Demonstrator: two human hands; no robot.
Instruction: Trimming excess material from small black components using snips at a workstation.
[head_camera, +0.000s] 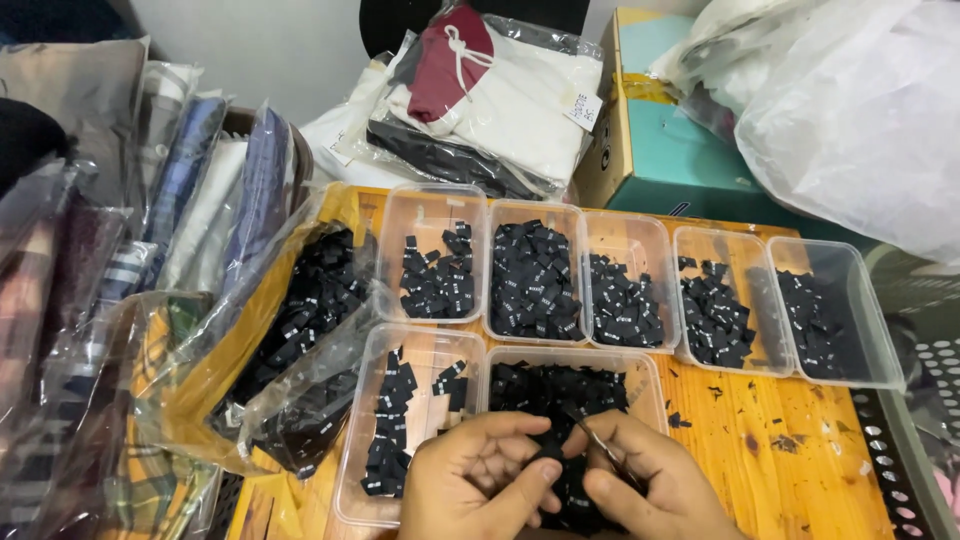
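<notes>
**Hands meet over the near tub of black labels**

Your left hand (478, 480) pinches a small black label (549, 452) between thumb and fingers. Your right hand (650, 487) grips thin metal scissors (597, 442), tips touching that label. Both hands hover over the near clear tub (640, 372), heaped with black labels. Just left of it sits another tub (372, 400), part filled. Behind, a row of five clear tubs (583, 222) holds more labels on the orange wooden worktop (790, 450). An open plastic bag (300, 330) of labels lies at left. Bagged garments (500, 100) are stacked at the back.
</notes>
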